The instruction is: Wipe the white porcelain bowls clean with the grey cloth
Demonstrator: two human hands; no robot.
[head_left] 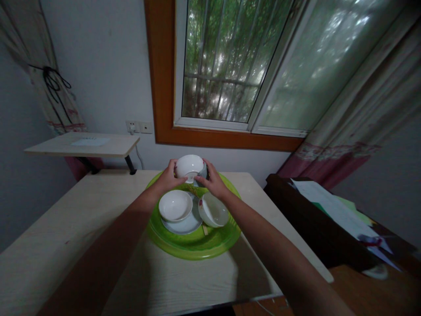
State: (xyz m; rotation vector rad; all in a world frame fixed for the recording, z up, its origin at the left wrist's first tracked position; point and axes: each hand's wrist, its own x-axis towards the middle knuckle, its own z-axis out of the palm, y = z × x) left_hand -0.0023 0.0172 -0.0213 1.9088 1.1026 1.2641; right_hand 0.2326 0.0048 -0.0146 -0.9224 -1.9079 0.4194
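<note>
Both my left hand and my right hand grip a white bowl from its two sides, with the thumbs near its foot. The bowl is tilted, its underside toward me, over the far part of a round green basin. Behind it, partly hidden, is something greyish-blue by my right fingers. Nearer to me in the basin, a white bowl rests on a white plate. To its right another bowl with a floral mark leans on its side. A thin light stick shows beneath it.
The basin stands on a pale wooden table. A small raised shelf with a paper on it is at the back left. Behind are a wall socket and a barred window. At right, papers lie on a dark brown piece of furniture.
</note>
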